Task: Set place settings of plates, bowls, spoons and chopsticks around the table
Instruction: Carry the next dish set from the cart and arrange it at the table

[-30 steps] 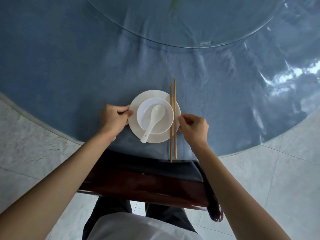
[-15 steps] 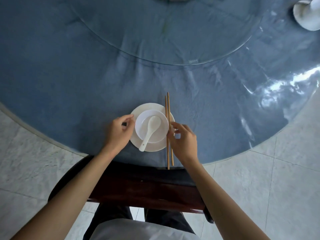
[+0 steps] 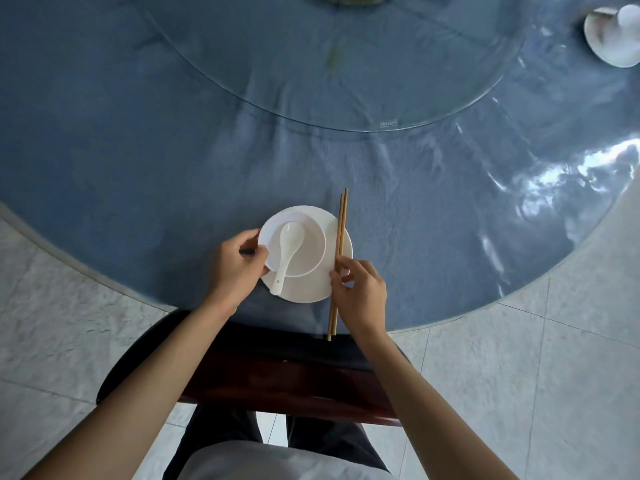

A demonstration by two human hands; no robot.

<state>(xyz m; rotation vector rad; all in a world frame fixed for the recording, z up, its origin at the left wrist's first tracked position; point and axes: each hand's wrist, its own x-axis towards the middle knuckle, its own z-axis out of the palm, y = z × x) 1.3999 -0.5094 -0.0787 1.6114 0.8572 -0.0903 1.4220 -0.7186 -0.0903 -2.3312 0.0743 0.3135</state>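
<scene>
Plate (image 3: 313,285) lies at the lower middle of the frame, carrying bowl (image 3: 301,249) and spoon (image 3: 287,252). Left hand (image 3: 237,268) pinches the bowl rim. Right hand (image 3: 360,292) pinches the chopsticks (image 3: 340,233) on the plate's right edge.

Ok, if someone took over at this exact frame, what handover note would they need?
Left hand: fingers on the left rim of the bowl, gripping it.
Right hand: pinching the chopsticks, which lie across the plate's right edge, lower ends past the table edge.
Things: bowl sits left of centre on the plate; spoon rests in the bowl, handle over its near rim.
Done: this setting has all four pieces; another setting shows far right.
Left: centre the bowl, probably lay the chopsticks beside the plate, then the other seats.
</scene>
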